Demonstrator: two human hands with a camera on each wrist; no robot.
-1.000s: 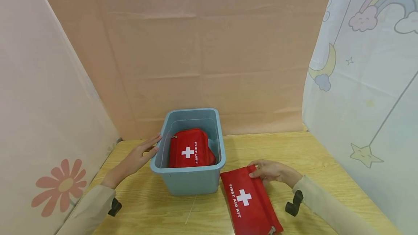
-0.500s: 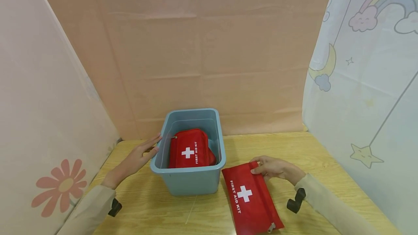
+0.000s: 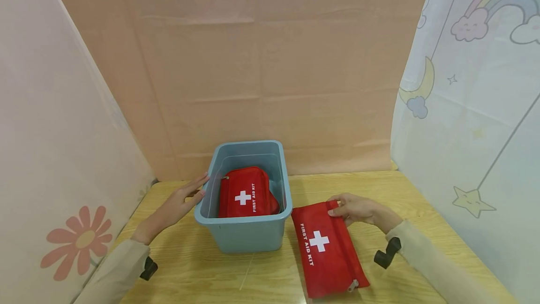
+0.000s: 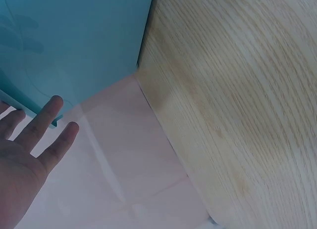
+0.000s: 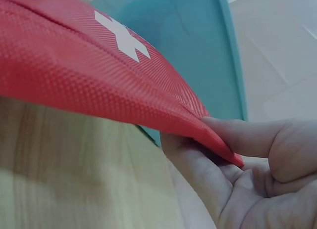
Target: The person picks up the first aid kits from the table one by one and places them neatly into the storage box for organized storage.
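- From the head view I see my right hand (image 3: pixel 358 210) pinching the far corner of the red pouch (image 3: pixel 326 252), near the table's (image 3: pixel 422 191) front edge, beside the blue bin (image 3: pixel 244 236).
- Only the right wrist view shows thumb and fingers (image 5: pixel 247 140) clamping that corner.
- My left hand (image 3: pixel 175 208), fingers straight, rests against the bin's left wall.

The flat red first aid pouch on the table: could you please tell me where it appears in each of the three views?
Head view: flat red pouch lies at lower centre-right on the wooden table, its far corner pinched by the right hand.
Left wrist view: not in it.
Right wrist view: it fills the upper left, corner between the fingers.
Shared landmark: the blue bin.
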